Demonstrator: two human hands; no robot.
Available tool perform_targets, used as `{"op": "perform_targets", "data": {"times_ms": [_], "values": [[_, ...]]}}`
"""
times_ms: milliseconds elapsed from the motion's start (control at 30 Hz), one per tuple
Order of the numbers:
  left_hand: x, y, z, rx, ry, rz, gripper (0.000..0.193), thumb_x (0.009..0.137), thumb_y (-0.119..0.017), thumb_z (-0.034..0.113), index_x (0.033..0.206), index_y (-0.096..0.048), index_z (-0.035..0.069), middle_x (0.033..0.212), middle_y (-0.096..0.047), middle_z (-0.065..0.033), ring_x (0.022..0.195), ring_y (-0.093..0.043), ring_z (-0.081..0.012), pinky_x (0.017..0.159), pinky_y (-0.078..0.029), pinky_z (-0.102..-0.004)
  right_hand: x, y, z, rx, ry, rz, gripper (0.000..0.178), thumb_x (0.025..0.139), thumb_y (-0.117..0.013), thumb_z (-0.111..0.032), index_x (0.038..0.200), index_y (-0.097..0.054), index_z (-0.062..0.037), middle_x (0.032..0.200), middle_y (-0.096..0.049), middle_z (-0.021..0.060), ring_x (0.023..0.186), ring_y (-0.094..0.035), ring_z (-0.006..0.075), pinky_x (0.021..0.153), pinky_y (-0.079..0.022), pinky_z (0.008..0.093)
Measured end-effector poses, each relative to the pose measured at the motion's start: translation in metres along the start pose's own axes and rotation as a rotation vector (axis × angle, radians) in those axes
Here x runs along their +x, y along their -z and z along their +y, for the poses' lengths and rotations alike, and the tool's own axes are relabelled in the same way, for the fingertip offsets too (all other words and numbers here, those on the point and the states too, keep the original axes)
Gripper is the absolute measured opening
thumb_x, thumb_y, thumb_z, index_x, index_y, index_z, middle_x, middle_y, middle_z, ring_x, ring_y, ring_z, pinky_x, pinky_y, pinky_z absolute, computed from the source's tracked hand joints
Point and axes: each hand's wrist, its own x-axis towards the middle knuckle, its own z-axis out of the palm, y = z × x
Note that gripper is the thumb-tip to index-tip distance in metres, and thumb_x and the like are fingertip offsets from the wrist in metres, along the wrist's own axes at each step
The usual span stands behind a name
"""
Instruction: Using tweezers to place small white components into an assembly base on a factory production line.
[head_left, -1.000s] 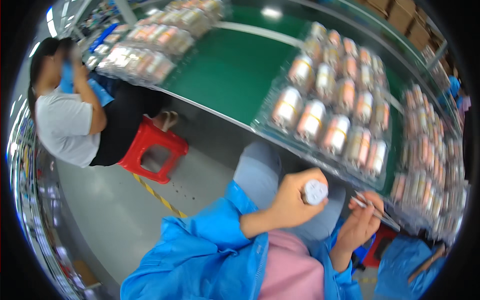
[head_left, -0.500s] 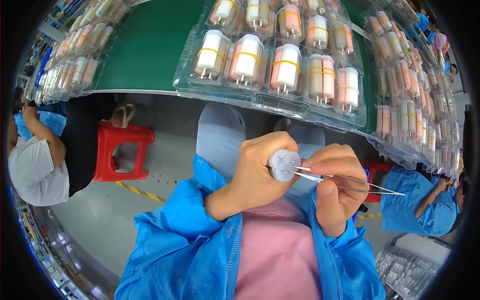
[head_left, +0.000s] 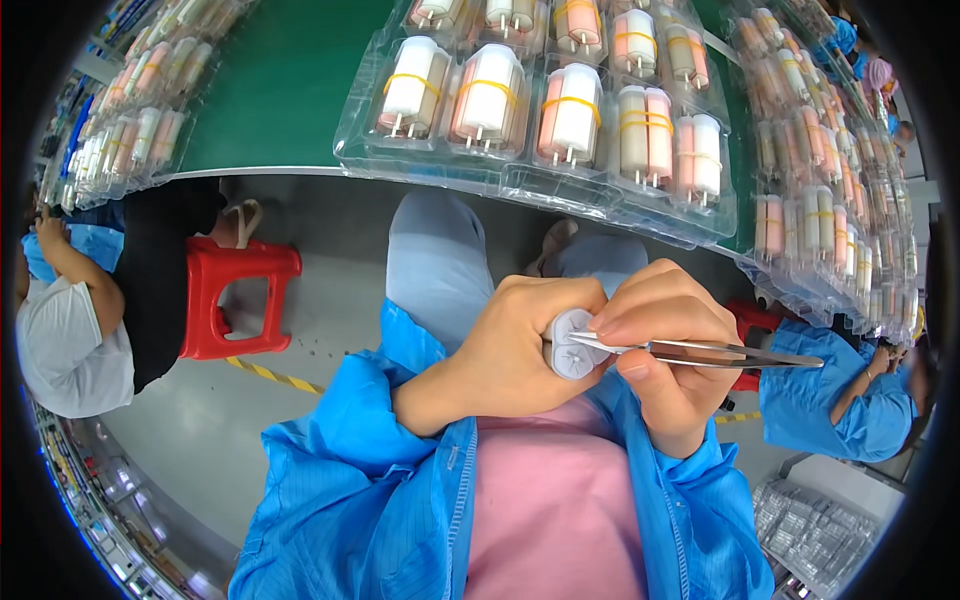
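Observation:
My left hand (head_left: 512,350) is wrapped round a bundle of tubes whose pale grey, lobed end (head_left: 575,345) faces up out of the fist. The rest of the bundle is hidden in the palm. Between thumb and fingers, my right hand (head_left: 675,350) pinches a pair of metal tweezers (head_left: 770,358), their bent end pointing right. The white tweezer tips reach the upper part of the grey end. Whether they grip anything there is too small to tell.
Ahead, a clear plastic tray (head_left: 420,165) of banded white, pink and grey tube bundles sits at the edge of the green table (head_left: 265,110). More stacked trays stand left and right (head_left: 840,225). A red stool (head_left: 235,300) and a seated person (head_left: 75,340) are on the left; another person (head_left: 835,390) sits right.
The tweezers have turned so that their arms overlap more in view, with the tips on the upper part of the grey end. That end has rotated slightly in my left hand.

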Motion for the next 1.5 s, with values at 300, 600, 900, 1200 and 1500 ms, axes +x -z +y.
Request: {"op": "perform_targets", "data": {"times_ms": [300, 600, 900, 1200, 1500], "values": [[-0.004, 0.000, -0.002, -0.038, 0.014, -0.040, 0.021, 0.069, -0.077, 0.011, 0.079, -0.060, 0.003, 0.067, -0.058, -0.0036, 0.059, -0.053, -0.0070, 0.051, -0.040, -0.0246, -0.002, -0.001, 0.000, 0.017, -0.020, 0.011, 0.015, 0.074, -0.073, -0.013, 0.080, -0.067, -0.0018, 0.077, -0.065, 0.0100, 0.066, -0.059, 0.0236, 0.060, -0.046, 0.0318], [-0.005, 0.003, -0.003, -0.020, 0.029, -0.075, 0.021, 0.068, -0.076, 0.009, 0.082, -0.062, 0.003, 0.069, -0.060, -0.0042, 0.060, -0.055, -0.0076, 0.052, -0.042, -0.0251, -0.004, -0.002, 0.000, 0.022, -0.038, 0.037, 0.013, 0.073, -0.073, -0.010, 0.079, -0.066, -0.0016, 0.076, -0.066, 0.0096, 0.065, -0.060, 0.0221, 0.060, -0.047, 0.0308], [-0.003, 0.000, 0.003, -0.054, 0.033, -0.035, 0.016, 0.067, -0.073, 0.004, 0.076, -0.059, 0.002, 0.063, -0.058, -0.0120, 0.053, -0.058, -0.0239, 0.050, -0.042, -0.0304, -0.004, -0.004, -0.002, 0.007, -0.047, 0.058, 0.011, 0.072, -0.073, -0.008, 0.079, -0.066, -0.0017, 0.075, -0.065, 0.0095, 0.066, -0.060, 0.0214, 0.059, -0.047, 0.0304], [-0.004, 0.002, -0.002, 0.027, 0.022, -0.045, 0.017, 0.070, -0.073, 0.006, 0.077, -0.058, 0.003, 0.065, -0.058, -0.0061, 0.057, -0.056, -0.0093, 0.050, -0.041, -0.0261, 0.000, -0.005, -0.005, -0.116, 0.008, 0.008, 0.012, 0.068, -0.073, -0.005, 0.077, -0.065, -0.0013, 0.074, -0.063, 0.0097, 0.065, -0.059, 0.0248, 0.058, -0.046, 0.0313], [-0.002, 0.000, -0.002, 0.258, -0.040, 0.018, 0.013, 0.066, -0.066, 0.005, 0.074, -0.056, 0.005, 0.064, -0.057, -0.0139, 0.059, -0.058, -0.0356, 0.050, -0.042, -0.0409, 0.004, -0.003, -0.010, -0.232, 0.056, -0.073, 0.013, 0.067, -0.073, -0.004, 0.077, -0.064, -0.0016, 0.075, -0.062, 0.0098, 0.065, -0.059, 0.0259, 0.058, -0.047, 0.0319]]}}
